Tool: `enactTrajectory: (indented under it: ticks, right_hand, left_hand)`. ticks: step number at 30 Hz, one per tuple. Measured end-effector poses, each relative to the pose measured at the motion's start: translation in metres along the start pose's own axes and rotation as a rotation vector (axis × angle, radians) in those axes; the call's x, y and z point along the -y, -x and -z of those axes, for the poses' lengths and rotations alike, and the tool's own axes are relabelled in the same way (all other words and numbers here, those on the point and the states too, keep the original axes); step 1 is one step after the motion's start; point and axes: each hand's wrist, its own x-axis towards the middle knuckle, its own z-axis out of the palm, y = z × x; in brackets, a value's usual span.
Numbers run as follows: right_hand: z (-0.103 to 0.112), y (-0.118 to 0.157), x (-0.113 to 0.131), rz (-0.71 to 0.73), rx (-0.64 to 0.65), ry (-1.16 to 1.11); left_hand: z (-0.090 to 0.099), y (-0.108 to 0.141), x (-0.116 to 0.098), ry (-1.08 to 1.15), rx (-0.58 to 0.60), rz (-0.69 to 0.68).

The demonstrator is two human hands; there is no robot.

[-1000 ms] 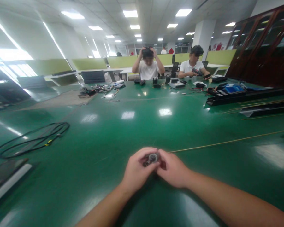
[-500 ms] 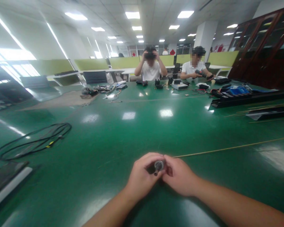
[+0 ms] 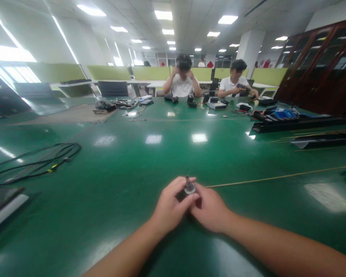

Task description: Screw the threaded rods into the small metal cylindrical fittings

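Note:
A small grey metal part (image 3: 189, 187), with a round flange and a narrow stem, points upward between my hands just over the green table. My left hand (image 3: 173, 204) is closed about it, thumb on the near side and index finger behind. From the right, my right hand (image 3: 212, 209) is closed against the same part, its fingertips mostly hidden by the left thumb. The part's lower end is out of sight within the fingers. A thin yellowish rod (image 3: 276, 178) runs from behind my right hand toward the right edge; whether the hand touches it I cannot tell.
A coiled black cable (image 3: 50, 169) lies at left, beyond a flat dark object with a pale edge (image 3: 7, 211). Black channels (image 3: 325, 139) and thin rods are at right. Electronics (image 3: 216, 103) stand at the far side, where two people (image 3: 182, 82) sit.
The metal part has tipped from its stem pointing toward me to pointing upward. My left thumb now lies across its near side. The view has shifted slightly.

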Motion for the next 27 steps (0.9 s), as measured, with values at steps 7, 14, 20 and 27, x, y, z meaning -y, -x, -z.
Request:
enactTrajectory:
  ticks: [7,14,20,27]
  right_hand:
    - [0.006,0.001,-0.006,0.099,0.19,-0.018]
    - [0.006,0.003,-0.012,0.02,0.099,-0.361]
    - [0.014,0.006,-0.006,0.094,-0.143,-0.275]
    - [0.017,0.003,-0.001,0.178,-0.157,-0.188]
  left_hand:
    - [0.003,0.002,0.007,-0.049,-0.13,0.046]
    - [0.008,0.002,0.006,-0.093,-0.136,0.03]
    - [0.008,0.001,0.007,-0.102,-0.107,-0.021]
    - [0.008,0.002,0.008,-0.081,-0.077,-0.004]
